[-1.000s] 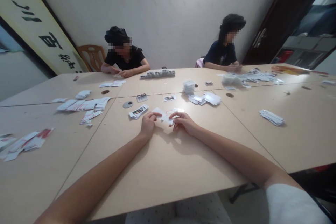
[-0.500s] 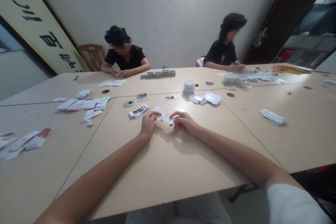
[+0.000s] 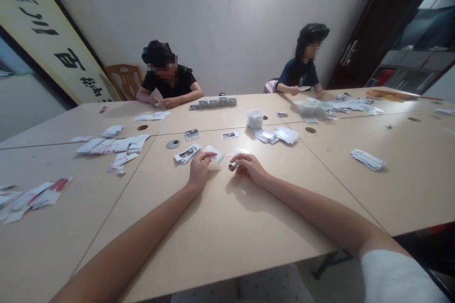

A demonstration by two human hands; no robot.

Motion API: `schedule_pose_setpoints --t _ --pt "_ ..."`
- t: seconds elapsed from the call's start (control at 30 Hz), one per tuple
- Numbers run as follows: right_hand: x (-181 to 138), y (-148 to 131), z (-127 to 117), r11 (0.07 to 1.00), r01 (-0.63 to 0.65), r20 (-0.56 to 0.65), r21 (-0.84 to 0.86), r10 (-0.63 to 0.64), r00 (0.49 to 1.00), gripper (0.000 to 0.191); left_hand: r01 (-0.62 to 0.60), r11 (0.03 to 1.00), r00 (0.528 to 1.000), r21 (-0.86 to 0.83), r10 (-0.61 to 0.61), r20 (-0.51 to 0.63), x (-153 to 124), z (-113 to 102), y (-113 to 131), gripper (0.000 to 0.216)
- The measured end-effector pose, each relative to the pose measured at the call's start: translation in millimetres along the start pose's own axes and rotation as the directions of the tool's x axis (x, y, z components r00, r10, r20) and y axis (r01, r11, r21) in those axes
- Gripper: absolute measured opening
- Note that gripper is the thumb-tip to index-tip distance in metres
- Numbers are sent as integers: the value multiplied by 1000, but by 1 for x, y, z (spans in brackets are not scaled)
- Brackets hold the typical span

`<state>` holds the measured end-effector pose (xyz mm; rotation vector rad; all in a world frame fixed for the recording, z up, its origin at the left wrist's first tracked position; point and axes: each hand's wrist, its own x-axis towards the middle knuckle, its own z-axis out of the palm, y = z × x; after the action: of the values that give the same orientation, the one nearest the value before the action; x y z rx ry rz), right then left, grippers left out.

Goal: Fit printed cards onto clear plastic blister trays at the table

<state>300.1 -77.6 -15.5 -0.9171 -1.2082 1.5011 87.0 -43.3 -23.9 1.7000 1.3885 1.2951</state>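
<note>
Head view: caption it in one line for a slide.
At a tan table, the left hand pinches a white card while the right hand grips a small piece.

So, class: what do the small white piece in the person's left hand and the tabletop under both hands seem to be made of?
White piece: probably thin card or paper, matte; it looks flat and sheet-like in the left hand.
Tabletop: likely wood-look laminate, smooth with a slight sheen; it shows an even beige colour and soft light reflections.

Table [image 3: 220,227] pale beige wood-tone. White card [image 3: 214,154] in left hand [image 3: 197,170]. Far-left card piles [image 3: 113,144] white, red edges. Near-left pile [image 3: 33,194] white with red. Grey disc [image 3: 173,143] beyond. Both co-workers' shirts dark. Far-left chair [image 3: 122,78] brown. Wall white, patterned grey border strip on top. Door [image 3: 369,33] right dark brown.
</note>
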Motion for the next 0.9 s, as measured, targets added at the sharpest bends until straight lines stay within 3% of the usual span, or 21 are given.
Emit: schedule_pose_setpoints --t 0.13,0.23,0.3,0.43,0.5,0.63,0.9 --pt "6 7 -2 994 107 -220 -18 -109 969 27 -158 985 986 71 154 67 -9 -1 14 27" --pt "14 10 -6 984 177 -351 -38 -178 919 34 -320 940 939 119 298 169 -18 -1 23 38" --pt "16 9 -7 972 228 -384 -55 -231 894 36 -431 892 886 137 390 251 -23 0 25 46" --pt "12 6 -3 925 365 -339 -105 -378 861 51 -615 777 743 131 516 426 -26 2 24 58" --pt "8 4 1 897 419 -334 -138 -441 833 50 -657 740 705 146 535 466 -26 3 21 60" --pt "4 1 2 852 476 -347 -217 -523 778 44 -666 711 714 225 521 467 -23 3 16 59" --pt "9 -15 -14 826 499 -276 -262 -560 781 39 -648 693 740 317 473 479 -21 6 12 59"
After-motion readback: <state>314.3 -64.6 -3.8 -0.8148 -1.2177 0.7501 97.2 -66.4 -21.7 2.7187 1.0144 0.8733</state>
